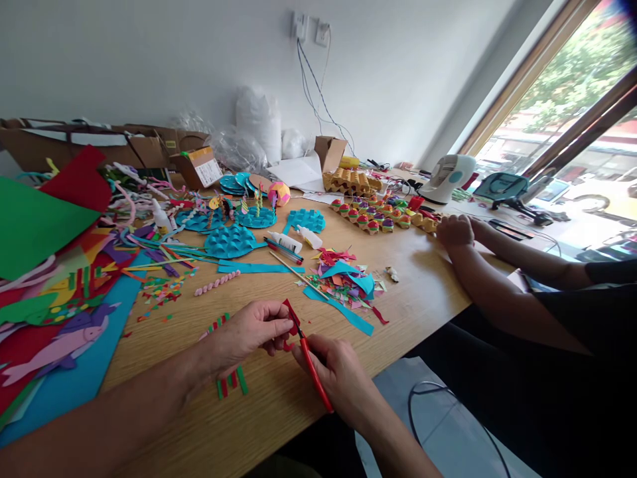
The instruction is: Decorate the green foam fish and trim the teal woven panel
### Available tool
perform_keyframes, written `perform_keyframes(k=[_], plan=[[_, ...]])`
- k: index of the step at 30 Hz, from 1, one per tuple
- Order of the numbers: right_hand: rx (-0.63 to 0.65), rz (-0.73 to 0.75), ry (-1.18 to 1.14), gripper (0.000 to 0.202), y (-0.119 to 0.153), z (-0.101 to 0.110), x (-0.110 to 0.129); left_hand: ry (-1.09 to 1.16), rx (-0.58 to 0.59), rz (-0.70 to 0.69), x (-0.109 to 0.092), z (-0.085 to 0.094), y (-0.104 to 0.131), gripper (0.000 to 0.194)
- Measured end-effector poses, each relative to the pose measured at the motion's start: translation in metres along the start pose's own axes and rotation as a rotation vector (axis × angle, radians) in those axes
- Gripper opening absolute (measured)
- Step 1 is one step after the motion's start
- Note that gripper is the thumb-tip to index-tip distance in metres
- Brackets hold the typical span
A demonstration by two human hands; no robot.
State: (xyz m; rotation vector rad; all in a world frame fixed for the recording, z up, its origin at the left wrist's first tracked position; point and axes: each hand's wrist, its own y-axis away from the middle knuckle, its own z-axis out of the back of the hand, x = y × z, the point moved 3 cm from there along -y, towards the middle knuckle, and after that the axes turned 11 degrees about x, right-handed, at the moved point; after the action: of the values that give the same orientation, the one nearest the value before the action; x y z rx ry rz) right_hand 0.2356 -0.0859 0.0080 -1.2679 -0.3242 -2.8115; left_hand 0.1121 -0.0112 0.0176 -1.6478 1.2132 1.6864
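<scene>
Surface [415, 279]: pale wood grain, crowded on the left and at the back, carrying the scrap heap [348, 279] of mixed paper cuttings.
Left hand [256, 330]: closed, pinching red paper [290, 312], nearer than the scrap heap and to its left.
Right hand [343, 373]: closed around red-handled scissors [315, 375], blades at the red paper, also on the near side of the scrap heap.
Glue bottles [309, 237]: lying just beyond the scrap heap, towards its left.
Blue discs [230, 241]: bumpy, beyond and left of the scrap heap.
Coloured sheets [44, 222]: piled far left of the scrap heap.
Painted egg cartons [372, 222]: in rows beyond the scrap heap, to its right.
Other person's hands [456, 232]: right of the scrap heap, at the end of the cartons; grip impossible to tell.
Wall [164, 60]: plain, pale, behind everything, with outlets [300, 26] and hanging cables above the scrap heap.
Window [572, 99]: wood-framed, bright, far right of the scrap heap.
</scene>
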Motion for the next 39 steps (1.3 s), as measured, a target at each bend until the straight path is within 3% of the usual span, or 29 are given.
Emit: perform_keyframes(k=[32,35,39], plan=[[0.022,-0.012,0.012,0.043,-0.003,0.003,-0.006,-0.024,0.06,0.025,0.003,-0.007,-0.005,0.02],[0.011,-0.007,0.01,0.041,-0.003,0.006,-0.008,-0.123,0.048,0.05,0.005,-0.004,-0.008,0.019],[-0.06,-0.054,0.042,0.038,-0.003,0.016,-0.012,-0.474,-0.005,0.075,0.008,0.007,-0.019,0.021]])
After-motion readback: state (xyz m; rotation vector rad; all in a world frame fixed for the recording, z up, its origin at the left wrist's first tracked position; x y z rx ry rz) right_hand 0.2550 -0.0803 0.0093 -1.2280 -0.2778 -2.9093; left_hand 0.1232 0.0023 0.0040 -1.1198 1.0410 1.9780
